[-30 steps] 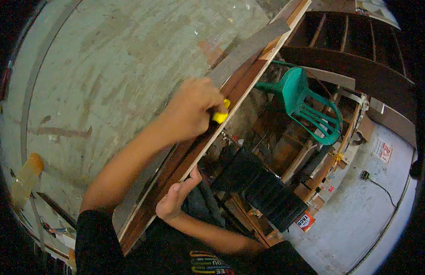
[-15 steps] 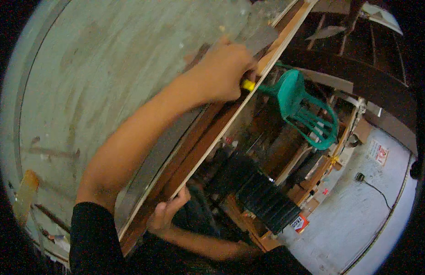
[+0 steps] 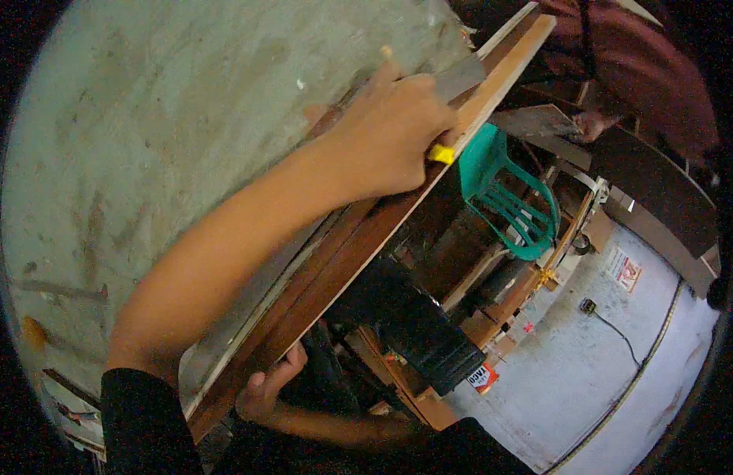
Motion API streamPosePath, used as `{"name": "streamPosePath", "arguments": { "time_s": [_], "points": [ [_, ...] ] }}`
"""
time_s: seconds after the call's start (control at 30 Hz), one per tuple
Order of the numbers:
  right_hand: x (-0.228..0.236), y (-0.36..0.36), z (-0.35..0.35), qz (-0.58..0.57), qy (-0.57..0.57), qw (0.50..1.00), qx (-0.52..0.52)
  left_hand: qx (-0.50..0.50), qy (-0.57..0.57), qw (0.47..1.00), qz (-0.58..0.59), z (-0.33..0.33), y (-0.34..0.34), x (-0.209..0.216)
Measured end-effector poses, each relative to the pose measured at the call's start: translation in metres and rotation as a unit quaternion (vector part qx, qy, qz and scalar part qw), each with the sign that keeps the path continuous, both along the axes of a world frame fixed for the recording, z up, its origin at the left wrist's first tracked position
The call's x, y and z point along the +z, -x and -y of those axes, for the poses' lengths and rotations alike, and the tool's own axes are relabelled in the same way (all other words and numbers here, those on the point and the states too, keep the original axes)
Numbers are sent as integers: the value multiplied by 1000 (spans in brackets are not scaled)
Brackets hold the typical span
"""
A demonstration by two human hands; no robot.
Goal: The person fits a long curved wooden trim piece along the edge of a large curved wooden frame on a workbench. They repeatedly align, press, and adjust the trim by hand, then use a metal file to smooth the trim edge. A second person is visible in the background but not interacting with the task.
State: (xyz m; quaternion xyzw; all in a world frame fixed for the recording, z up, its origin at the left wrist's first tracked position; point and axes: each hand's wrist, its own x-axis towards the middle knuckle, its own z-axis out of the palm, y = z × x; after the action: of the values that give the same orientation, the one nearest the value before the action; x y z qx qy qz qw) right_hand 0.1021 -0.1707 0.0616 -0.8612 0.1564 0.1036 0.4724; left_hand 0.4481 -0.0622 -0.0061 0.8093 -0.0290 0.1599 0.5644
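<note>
A long reddish-brown wooden board [image 3: 335,261] with pale edges runs diagonally from lower left to upper right. My left hand [image 3: 402,123] is closed over its upper part, gripping a yellow-ended tool [image 3: 441,153] whose kind I cannot make out. Just past the knuckles, a flat grey piece [image 3: 463,77] lies against the board; whether it belongs to the tool is unclear. Lower down, my right hand [image 3: 267,388] has its fingers bent at the board's near edge, gripping it from the outer side.
Beyond the board stands a green plastic chair [image 3: 513,194]. A dark ribbed object [image 3: 414,324] sits below it, near a pale wall [image 3: 564,380] with a hanging cord. At upper right, another person in maroon clothing [image 3: 643,67] has a hand by a brown panel [image 3: 540,123]. Grey-green floor [image 3: 168,134] spreads at left.
The view has shifted, moving the chair and wall leftward in it. The person in maroon has come into sight at upper right. Both my hands keep their holds.
</note>
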Motion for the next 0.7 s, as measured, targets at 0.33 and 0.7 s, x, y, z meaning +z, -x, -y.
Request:
{"name": "streamPosePath", "arguments": {
  "time_s": [0.33, 0.7],
  "points": [
    [-4, 0, 29, 29, 46, 995, 83, -13, 239, 969, -56, -41, -25, 18],
    [-10, -1, 19, 34, -28, 997, 69, 171, 249, 953, -20, -51, -27, 25]
  ]
}}
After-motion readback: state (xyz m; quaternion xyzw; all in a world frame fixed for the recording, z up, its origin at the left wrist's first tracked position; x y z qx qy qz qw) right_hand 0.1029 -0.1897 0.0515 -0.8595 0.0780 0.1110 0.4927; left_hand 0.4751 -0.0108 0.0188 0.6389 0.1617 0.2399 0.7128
